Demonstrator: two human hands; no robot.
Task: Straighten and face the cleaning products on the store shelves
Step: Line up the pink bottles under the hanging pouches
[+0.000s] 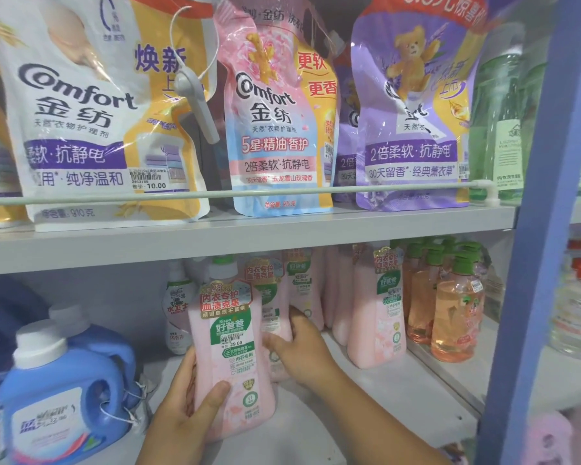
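On the lower shelf (399,394) my left hand (185,401) grips a pink detergent bottle (232,357) at its lower left, thumb across its front; its green label faces me. My right hand (302,347) grips a second pink bottle (275,317) just behind and to the right of the first, fingers around its side. More pink bottles (376,313) stand in rows to the right, then orange pump bottles (453,317) with green caps.
A blue jug (64,394) with a white cap stands at lower left. The upper shelf holds white (91,112), pink (275,119) and purple (413,105) softener pouches behind a rail (249,193). A blue upright post (544,229) bounds the bay on the right.
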